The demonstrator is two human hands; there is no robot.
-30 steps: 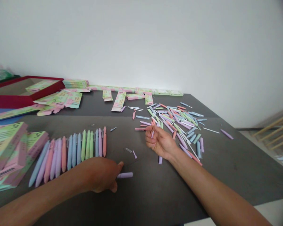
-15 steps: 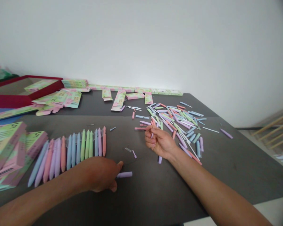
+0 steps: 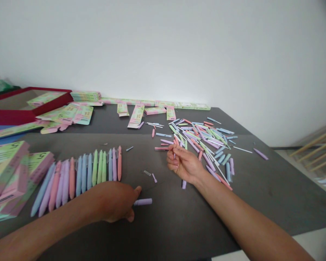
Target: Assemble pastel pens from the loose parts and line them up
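My left hand (image 3: 118, 202) is closed, palm down, around one end of a purple pen barrel (image 3: 144, 202); the barrel's other end sticks out to the right between thumb and finger. My right hand (image 3: 183, 162) is closed in a pinch, with a small purple pen part (image 3: 174, 156) showing at its fingers. A pink pen part (image 3: 161, 148) lies by its fingertips. Behind my left hand stretches a row of assembled pens (image 3: 87, 170) in blue, purple, pink and green. A short purple piece (image 3: 154, 178) and a clear clip (image 3: 147, 173) lie between my hands.
A heap of loose pen barrels and white refills (image 3: 203, 137) spreads beyond my right hand. Printed boxes (image 3: 8, 170) are stacked at the left. Further back are flattened cartons (image 3: 70, 114), a red-rimmed box (image 3: 13, 116) and small cartons along the wall (image 3: 188, 105).
Both hands stay almost where they were, with the same parts at their fingers. The view shifts very slightly.
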